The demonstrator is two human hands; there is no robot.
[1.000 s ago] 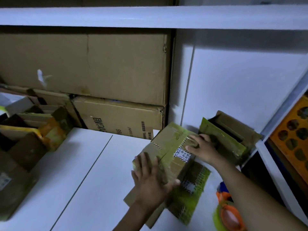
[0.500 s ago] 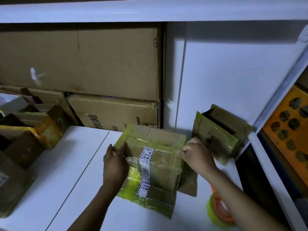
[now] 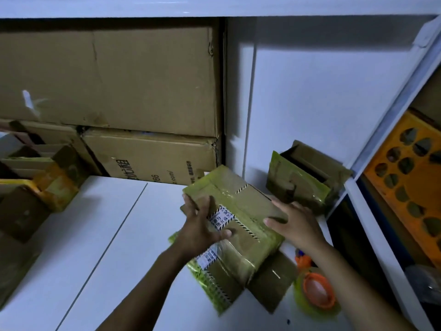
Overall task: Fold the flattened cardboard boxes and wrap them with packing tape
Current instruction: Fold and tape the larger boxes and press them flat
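A small cardboard box (image 3: 241, 206), covered in yellowish tape with white striped labels, lies tilted on the white table (image 3: 100, 259) in the middle. My left hand (image 3: 202, 225) lies on its top at the left, fingers spread and thumb across the labels. My right hand (image 3: 296, 223) presses flat against the box's right side with straight fingers. A loose brown flap (image 3: 272, 283) sticks out beneath the box. A roll of packing tape (image 3: 317, 290) with an orange core lies at the lower right.
Another taped box (image 3: 303, 180) stands open against the white wall at the right. Large cartons (image 3: 114, 82) are stacked at the back. Several small boxes (image 3: 35, 187) crowd the left edge. An orange perforated crate (image 3: 410, 177) sits beyond the white frame on the right.
The box has been turned clockwise and lies slanted now. My left hand moved from its left edge onto the top; my right hand shifted along the right side.
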